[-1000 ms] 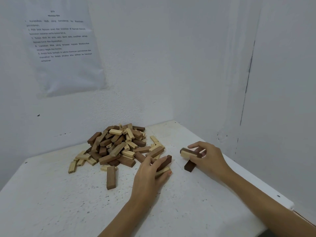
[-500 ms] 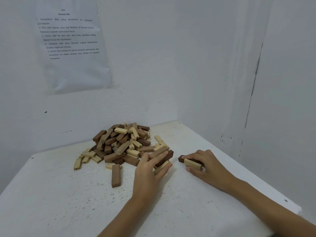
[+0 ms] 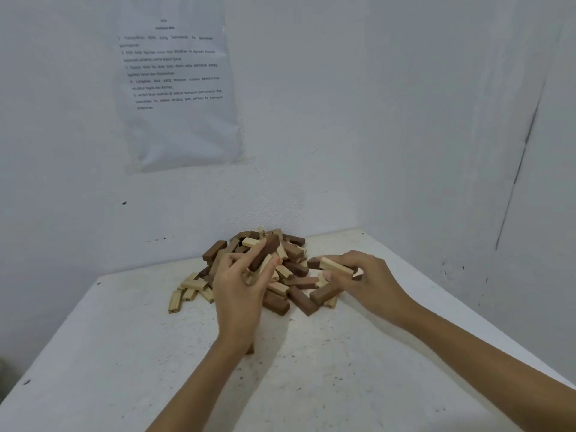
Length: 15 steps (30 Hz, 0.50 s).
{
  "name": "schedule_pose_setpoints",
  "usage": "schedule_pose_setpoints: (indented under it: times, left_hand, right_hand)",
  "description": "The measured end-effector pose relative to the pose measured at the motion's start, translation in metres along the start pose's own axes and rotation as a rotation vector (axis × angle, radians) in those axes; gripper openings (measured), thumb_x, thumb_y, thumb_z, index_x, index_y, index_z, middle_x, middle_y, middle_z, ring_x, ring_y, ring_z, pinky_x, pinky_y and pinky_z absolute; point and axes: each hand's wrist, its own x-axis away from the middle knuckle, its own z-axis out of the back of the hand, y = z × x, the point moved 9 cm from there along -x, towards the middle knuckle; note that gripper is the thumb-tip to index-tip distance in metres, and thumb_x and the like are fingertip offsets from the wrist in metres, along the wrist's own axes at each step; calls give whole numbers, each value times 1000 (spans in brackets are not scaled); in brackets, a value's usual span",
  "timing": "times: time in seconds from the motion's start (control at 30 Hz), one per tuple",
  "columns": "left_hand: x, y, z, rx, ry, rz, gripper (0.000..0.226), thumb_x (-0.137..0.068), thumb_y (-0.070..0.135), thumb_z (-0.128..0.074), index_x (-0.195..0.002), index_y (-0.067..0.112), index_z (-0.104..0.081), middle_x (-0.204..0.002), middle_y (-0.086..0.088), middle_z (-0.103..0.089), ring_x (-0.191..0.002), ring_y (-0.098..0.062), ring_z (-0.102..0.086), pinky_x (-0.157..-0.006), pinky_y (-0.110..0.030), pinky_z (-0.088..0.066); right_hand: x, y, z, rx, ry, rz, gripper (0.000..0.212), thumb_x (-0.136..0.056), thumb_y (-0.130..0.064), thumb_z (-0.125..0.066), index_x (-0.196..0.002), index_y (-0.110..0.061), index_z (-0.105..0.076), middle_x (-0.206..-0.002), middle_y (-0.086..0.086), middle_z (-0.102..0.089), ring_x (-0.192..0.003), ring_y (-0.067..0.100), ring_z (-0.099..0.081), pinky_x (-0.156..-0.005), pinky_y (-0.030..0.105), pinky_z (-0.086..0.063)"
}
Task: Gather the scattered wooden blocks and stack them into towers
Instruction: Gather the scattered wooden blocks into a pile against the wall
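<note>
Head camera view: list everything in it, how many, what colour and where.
block pile: many blocks, dark brown and pale, back of table near the wall corner
dark block: one, brown, in the left hand over the pile
pale block: one, cream, in the right hand, right of the pile
table: one, white, speckled, fills the foreground
paper sheet: one, white, printed, on the wall upper left
walls: two, white, meeting behind the table
left hand: one, grips the dark block
right hand: one, grips the pale block

Blocks (image 3: 276,305): matt wood, light and dark. Desk (image 3: 124,353): white, matt, speckled, scuffed. Wall sheet (image 3: 177,126): creased paper.
</note>
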Motion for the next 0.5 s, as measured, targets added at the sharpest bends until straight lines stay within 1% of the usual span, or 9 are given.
schedule_pose_setpoints:
  times: [0.07,0.17,0.2,0.23,0.27,0.3,0.4,0.43,0.5]
  left_hand:
    - [-15,-15,11,26,59,59,37,-82,26,-71,-118,30,-65,-84,-2,-50,-69,-5,-48,-71,-6,-41]
    - [-38,-37,19,27,152,119,34,-84,26,-70,-118,27,-67,-82,3,-49,-68,3,-51,-70,-4,-40]
    - [-45,-43,19,22,168,127,34,-85,28,-70,-119,27,-67,-84,3,-50,-70,4,-53,-70,-4,-41]
    - [-52,-49,16,25,173,133,35,-85,30,-69,-120,28,-66,-87,2,-52,-72,2,-54,-71,-4,-41]
    - [-59,-54,12,36,171,134,35,-85,31,-69,-120,29,-66,-89,1,-53,-74,0,-56,-70,-4,-42]
    - [-65,-58,6,46,169,132,34,-86,31,-68,-120,30,-65,-90,1,-53,-73,-1,-56,-68,-5,-42]
    - [-80,-68,-11,45,158,115,27,-89,26,-65,-117,25,-66,-88,1,-51,-67,4,-51,-66,-6,-42]
    - [-83,-73,-16,33,148,109,27,-90,25,-64,-117,23,-66,-88,1,-51,-70,4,-51,-68,-8,-43]
    - [-86,-83,-26,-36,124,83,27,-92,27,-61,-118,22,-66,-92,3,-52,-80,-2,-54,-77,-17,-46]
  right_hand:
    - [-25,-9,-10,-102,30,-22,23,-89,-21,-68,-112,-23,-73,-89,-4,-65,-72,-5,-54,-64,7,-38]
    - [-65,-13,-31,-199,74,-52,25,-91,-23,-66,-115,-22,-71,-104,-11,-69,-83,-6,-59,-69,4,-42]
    - [-78,-13,-40,-232,85,-63,24,-91,-23,-65,-115,-23,-72,-110,-11,-69,-89,-2,-61,-75,6,-44]
    - [-89,-11,-48,-264,98,-77,23,-92,-23,-65,-114,-24,-72,-113,-10,-69,-94,2,-63,-81,13,-48]
    - [-100,-9,-56,-288,111,-88,21,-92,-23,-65,-111,-26,-73,-114,-11,-69,-96,5,-64,-86,20,-51]
    - [-108,-7,-63,-306,121,-90,20,-92,-23,-65,-109,-28,-73,-112,-12,-69,-96,6,-64,-86,22,-51]
    - [-128,-5,-83,-294,129,-71,20,-93,-23,-63,-107,-32,-72,-102,-18,-69,-88,3,-63,-75,14,-48]
    - [-133,-1,-90,-272,126,-76,19,-93,-24,-62,-108,-31,-72,-101,-18,-69,-87,4,-63,-75,15,-48]
    - [-140,7,-105,-240,97,-91,21,-94,-27,-59,-111,-26,-72,-103,-12,-70,-95,6,-63,-84,22,-50]
